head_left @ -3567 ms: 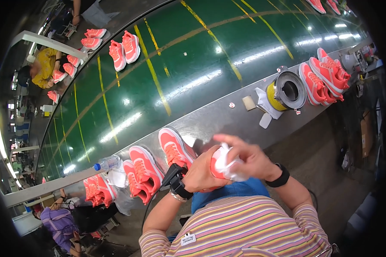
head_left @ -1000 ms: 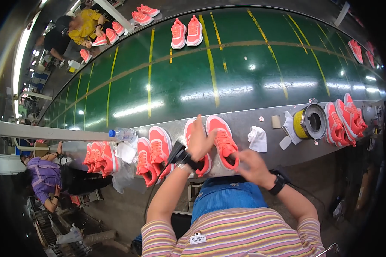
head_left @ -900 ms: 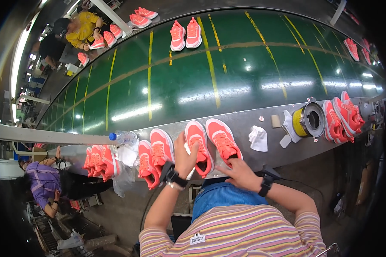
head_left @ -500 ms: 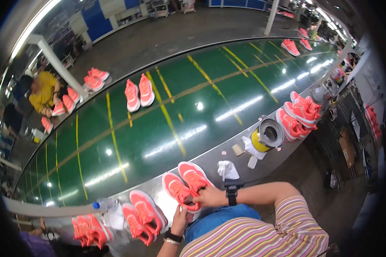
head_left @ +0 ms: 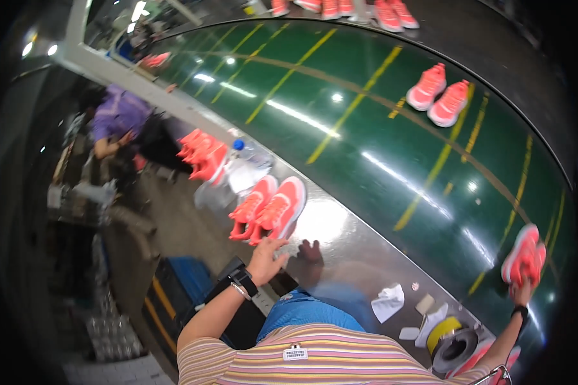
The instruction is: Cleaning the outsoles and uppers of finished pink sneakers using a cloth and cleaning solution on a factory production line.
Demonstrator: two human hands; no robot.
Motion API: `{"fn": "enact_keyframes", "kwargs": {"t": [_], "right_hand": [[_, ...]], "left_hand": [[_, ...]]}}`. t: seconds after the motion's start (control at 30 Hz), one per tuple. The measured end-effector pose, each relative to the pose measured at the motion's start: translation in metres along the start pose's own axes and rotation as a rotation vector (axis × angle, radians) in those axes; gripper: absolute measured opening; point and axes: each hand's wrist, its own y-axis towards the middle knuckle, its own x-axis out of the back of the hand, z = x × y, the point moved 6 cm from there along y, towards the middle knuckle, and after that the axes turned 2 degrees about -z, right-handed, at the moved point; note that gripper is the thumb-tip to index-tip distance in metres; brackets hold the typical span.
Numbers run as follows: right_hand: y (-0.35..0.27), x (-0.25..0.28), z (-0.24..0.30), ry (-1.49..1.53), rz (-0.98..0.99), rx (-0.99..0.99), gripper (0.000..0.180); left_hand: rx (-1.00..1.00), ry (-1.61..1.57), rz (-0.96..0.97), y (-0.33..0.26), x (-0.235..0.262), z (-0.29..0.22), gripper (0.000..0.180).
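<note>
My right hand [head_left: 523, 292] stretches out over the green belt at the far right, its fingers closed at the heel end of coral sneakers [head_left: 524, 253], seemingly a pair held together. Whether their soles rest on the belt I cannot tell. On the metal ledge to the left stands another pair of coral sneakers [head_left: 277, 208] with white soles, heels toward me. My left hand [head_left: 267, 262] is just behind those heels with fingers apart, grasping nothing; the fingertips look close to the nearer heel, and contact is unclear.
A green belt [head_left: 340, 160] with yellow lines carries a coral pair [head_left: 438, 96]. On the ledge are a white cloth [head_left: 387, 303], a yellow-and-grey round container [head_left: 453, 346], a blue-capped bottle [head_left: 253, 154] and more sneakers [head_left: 202, 156]. A person in purple [head_left: 119, 119] sits at left.
My view has swung left. The sneakers that both hands held at the ledge are now out over the belt in my right hand. My left hand has let go and moved to the neighbouring pair.
</note>
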Motion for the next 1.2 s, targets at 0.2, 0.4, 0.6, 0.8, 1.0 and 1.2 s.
{"fn": "enact_keyframes", "kwargs": {"t": [0.2,0.4,0.6,0.8,1.0,1.2], "right_hand": [[0.027,-0.048,-0.040,0.133,-0.047,-0.092,0.059],[-0.018,0.076,0.259,0.508,-0.015,0.114,0.045],[-0.183,0.030,0.657,1.022,0.740,0.404,0.068],[-0.218,-0.085,0.811,1.191,0.475,0.163,0.079],[-0.221,-0.044,0.732,1.487,0.788,-0.045,0.039],[-0.256,-0.056,0.666,1.975,0.765,-0.513,0.038]], "left_hand": [[-0.019,0.476,-0.103,-0.016,0.065,0.060,0.044],[-0.134,0.370,0.109,0.002,0.066,0.113,0.041],[0.084,-0.295,-0.235,0.041,0.067,0.221,0.046],[0.059,-0.556,0.048,0.073,0.034,0.200,0.035],[0.316,-1.146,0.320,0.043,0.010,0.182,0.027],[0.442,-1.291,0.631,0.045,-0.033,0.127,0.034]]}}
